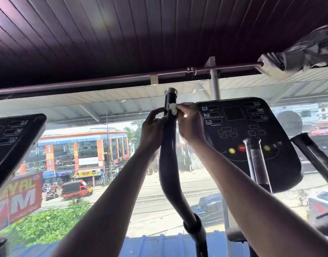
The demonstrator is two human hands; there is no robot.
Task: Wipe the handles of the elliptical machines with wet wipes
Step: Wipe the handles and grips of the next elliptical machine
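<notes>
A black curved elliptical handle [167,164] rises in the middle of the head view and ends in a silver cap [171,91]. My right hand [190,123] pinches a small white wet wipe [172,109] against the handle just below the cap. My left hand [153,127] curls around the handle's left side at the same height, with its thumb and fingers near the wipe. Both forearms reach up from the bottom of the frame.
The machine's black console [252,138] stands right of the handle, with a second handle [255,160] in front of it and another bar [315,160] at far right. A neighbouring console [13,145] is at left. Beyond the window glass lies a street.
</notes>
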